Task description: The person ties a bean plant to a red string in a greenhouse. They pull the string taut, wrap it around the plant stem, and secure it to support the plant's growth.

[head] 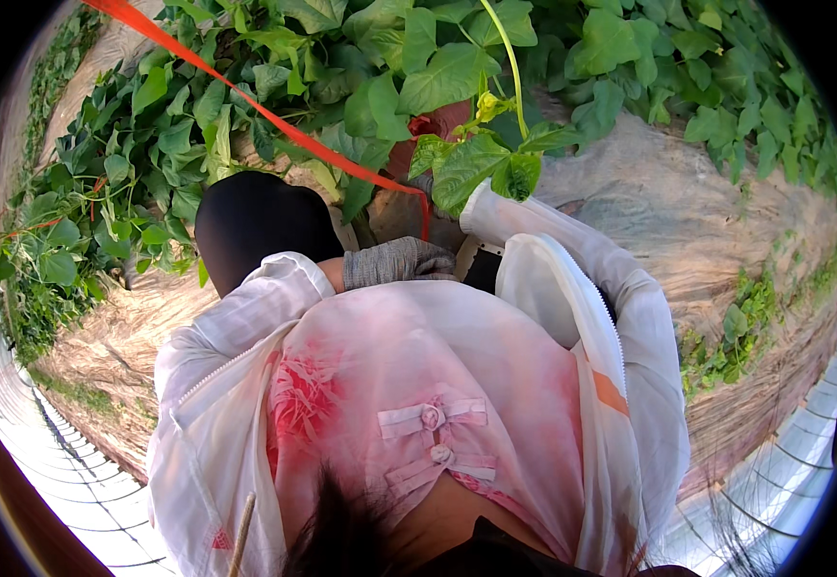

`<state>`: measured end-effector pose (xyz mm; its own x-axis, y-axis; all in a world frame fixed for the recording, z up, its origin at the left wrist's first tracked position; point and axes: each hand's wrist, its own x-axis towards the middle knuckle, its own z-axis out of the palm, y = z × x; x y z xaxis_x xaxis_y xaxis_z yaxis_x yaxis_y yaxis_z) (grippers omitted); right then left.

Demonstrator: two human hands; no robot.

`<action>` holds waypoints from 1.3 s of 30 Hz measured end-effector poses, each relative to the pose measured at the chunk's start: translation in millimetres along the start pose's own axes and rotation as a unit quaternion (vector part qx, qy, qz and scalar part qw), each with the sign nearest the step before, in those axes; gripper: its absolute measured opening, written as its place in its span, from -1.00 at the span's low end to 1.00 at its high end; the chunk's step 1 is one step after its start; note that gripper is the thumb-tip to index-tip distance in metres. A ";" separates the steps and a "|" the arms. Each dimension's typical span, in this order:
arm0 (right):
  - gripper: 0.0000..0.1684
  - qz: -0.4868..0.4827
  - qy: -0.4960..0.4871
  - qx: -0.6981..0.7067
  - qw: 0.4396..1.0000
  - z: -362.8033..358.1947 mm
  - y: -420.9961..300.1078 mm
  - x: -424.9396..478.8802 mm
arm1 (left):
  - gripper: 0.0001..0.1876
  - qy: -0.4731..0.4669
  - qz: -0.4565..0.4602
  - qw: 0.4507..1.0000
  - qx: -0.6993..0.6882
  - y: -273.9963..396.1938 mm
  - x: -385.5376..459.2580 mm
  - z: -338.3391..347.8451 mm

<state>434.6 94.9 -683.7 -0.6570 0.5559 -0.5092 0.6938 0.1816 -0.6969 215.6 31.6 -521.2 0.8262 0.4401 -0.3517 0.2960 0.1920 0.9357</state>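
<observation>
My left hand [404, 261], in a grey knitted glove, lies low in front of my body with its fingers curled. A red plastic strap [281, 126] slants down from the upper left, bends, and drops to the back edge of that glove; whether the fingers hold it is hidden. Only a part of my right hand [441, 202], also grey-gloved, shows beyond the left one. Leaves of a climbing vine [470, 169] hang in front of it and hide its fingers. A yellow flower bud [490, 107] sits on the vine stem just above those leaves.
Dense leafy vines [440, 76] spread across the top and left. Wrinkled ground film [663, 187] lies to the right, with small weeds [735, 324] on it. A black-clad knee [263, 227] rises at my left. Ribbed pale sheeting [65, 461] borders the lower left.
</observation>
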 end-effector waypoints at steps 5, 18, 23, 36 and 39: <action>-0.47 0.025 -0.005 0.015 1.000 -6.6 10.0 -17.8 | -0.77 0.237 -0.045 0.970 0.015 8.5 0.3 -3.7; -0.42 0.160 -0.104 0.072 0.979 -71.9 24.0 -157.8 | -0.67 0.036 -0.131 0.945 0.296 -9.0 10.9 -2.9; -0.39 -0.047 -0.088 0.107 0.989 -134.1 -33.9 -158.9 | -0.70 0.039 -0.120 0.954 0.273 -20.5 18.8 2.6; 0.20 -0.155 -0.278 0.374 0.871 -124.4 -233.2 -70.7 | -0.74 -0.065 -0.163 0.921 0.347 4.5 44.0 -0.7; 0.13 -0.211 -0.375 0.477 0.767 -122.2 -229.6 -54.4 | -0.75 -0.152 -0.449 0.796 0.377 53.6 65.0 -4.9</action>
<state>347.0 122.1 -434.3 -0.9964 -0.0774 -0.0357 0.0779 -0.6573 -0.7496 282.8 74.8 -494.0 0.1625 0.1676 -0.9724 0.9414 -0.3216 0.1019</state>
